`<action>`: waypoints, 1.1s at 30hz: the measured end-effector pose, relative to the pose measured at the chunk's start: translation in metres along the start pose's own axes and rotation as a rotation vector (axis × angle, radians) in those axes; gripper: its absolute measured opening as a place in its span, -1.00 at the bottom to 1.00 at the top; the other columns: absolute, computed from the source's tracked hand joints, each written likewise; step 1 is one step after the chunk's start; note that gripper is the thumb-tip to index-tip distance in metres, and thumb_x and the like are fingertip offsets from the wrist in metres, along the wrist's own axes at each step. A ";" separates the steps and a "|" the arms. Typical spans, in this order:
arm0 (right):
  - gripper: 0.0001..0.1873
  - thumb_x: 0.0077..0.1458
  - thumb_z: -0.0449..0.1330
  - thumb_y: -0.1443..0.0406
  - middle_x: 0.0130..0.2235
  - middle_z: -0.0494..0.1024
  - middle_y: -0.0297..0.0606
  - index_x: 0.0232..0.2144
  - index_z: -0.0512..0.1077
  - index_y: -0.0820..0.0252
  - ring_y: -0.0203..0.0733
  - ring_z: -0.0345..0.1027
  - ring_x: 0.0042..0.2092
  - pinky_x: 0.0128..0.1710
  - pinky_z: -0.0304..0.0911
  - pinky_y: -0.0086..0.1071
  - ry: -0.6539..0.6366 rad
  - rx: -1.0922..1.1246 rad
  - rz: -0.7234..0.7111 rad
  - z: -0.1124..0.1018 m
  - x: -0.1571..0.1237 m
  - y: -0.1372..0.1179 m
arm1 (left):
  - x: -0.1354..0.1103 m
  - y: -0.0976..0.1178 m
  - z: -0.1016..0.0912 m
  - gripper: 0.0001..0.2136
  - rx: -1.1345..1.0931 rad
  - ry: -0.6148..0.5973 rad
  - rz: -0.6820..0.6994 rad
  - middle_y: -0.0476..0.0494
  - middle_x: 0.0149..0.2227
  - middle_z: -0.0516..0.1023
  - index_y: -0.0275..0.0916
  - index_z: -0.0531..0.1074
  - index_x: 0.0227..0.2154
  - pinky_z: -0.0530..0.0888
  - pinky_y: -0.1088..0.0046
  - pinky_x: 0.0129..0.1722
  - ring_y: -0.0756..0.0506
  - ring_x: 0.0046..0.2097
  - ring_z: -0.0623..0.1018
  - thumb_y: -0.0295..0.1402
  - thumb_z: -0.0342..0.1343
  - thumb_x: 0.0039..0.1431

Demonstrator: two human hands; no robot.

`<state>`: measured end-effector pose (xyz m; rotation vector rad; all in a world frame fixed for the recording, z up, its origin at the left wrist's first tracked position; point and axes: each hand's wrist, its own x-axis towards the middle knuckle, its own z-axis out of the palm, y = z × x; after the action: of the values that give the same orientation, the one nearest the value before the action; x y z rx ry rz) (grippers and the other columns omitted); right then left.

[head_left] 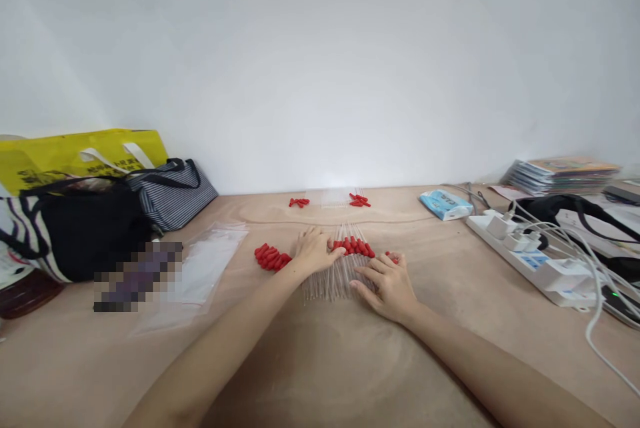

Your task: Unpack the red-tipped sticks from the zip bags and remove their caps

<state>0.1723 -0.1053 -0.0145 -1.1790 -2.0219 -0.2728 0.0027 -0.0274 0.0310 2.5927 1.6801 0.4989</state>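
A fan of thin clear sticks (334, 275) with red tips (356, 247) lies on the wooden table in front of me. My left hand (314, 249) rests flat on the left side of the row, fingers stretched toward the red tips. My right hand (387, 285) lies spread on the right side of the sticks, fingers apart, near a stray red piece (391, 257). A loose heap of red caps (271, 258) sits just left of my left hand. Neither hand grips anything.
Two small clusters of red caps (299, 202) (359, 200) and more clear sticks lie near the wall. Clear plastic bags (203, 268), a black bag (85, 228) and a striped bag (170, 195) stand left. A power strip (530, 251) with cables, a tissue pack (445, 204) and stacked booklets (563, 175) are right.
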 end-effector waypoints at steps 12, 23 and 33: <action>-0.75 0.09 0.03 0.22 -0.37 0.43 -0.24 -0.22 0.42 0.15 -0.22 0.25 -0.30 -0.22 -0.02 -0.28 0.130 0.025 0.153 0.000 -0.001 0.011 | -0.035 -0.012 -0.006 -0.84 -0.081 0.265 -0.005 -0.11 -0.40 0.39 -0.26 0.38 -0.52 0.30 0.33 -0.23 -0.12 -0.24 0.38 -0.30 0.03 0.06; -0.78 0.08 0.08 0.21 -0.35 0.48 -0.31 -0.20 0.41 0.05 -0.20 0.25 -0.19 -0.01 -0.14 -0.11 0.043 0.028 -0.243 -0.004 0.000 -0.006 | -0.100 -0.027 -0.006 -0.93 -0.064 0.514 0.517 -0.08 -0.42 0.45 -0.24 0.36 -0.48 0.29 0.34 -0.23 -0.07 -0.30 0.38 -0.39 0.04 0.08; -0.77 0.13 -0.01 0.27 -0.60 0.35 -0.39 -0.38 0.46 0.09 -0.32 0.14 -0.42 -0.10 -0.07 -0.21 0.004 0.074 -0.278 -0.007 -0.005 -0.024 | -0.099 -0.021 0.002 -0.82 -0.160 0.404 0.589 -0.05 -0.34 0.54 -0.17 0.42 -0.42 0.26 0.29 -0.07 -0.06 -0.21 0.43 -0.33 -0.07 0.18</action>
<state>0.1574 -0.1253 -0.0091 -0.8501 -2.1731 -0.3334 -0.0519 -0.1062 0.0000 2.9721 0.8331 1.1809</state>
